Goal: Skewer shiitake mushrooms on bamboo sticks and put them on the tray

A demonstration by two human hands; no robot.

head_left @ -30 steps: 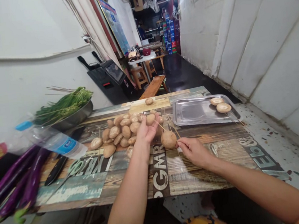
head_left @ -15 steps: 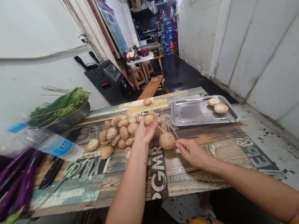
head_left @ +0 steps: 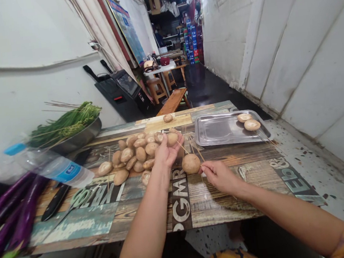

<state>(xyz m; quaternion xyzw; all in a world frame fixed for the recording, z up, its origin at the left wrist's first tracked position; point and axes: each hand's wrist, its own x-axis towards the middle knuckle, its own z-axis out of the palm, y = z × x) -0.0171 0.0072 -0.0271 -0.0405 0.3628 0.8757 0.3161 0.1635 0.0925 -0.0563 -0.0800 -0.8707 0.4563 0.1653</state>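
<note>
From where I stand, the mushroom (head_left: 172,139) gripped in the left hand (head_left: 167,154) looks light, soft, easily torn, best cradled by its cap, while the right hand's (head_left: 221,175) fingers seem pinched on a stick (head_left: 200,154).

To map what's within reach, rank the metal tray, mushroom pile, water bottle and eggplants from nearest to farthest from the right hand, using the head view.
From the right hand:
1. Metal tray: just beyond it, forward and right.
2. Mushroom pile: to its left.
3. Water bottle: farther left.
4. Eggplants: far left.
</note>
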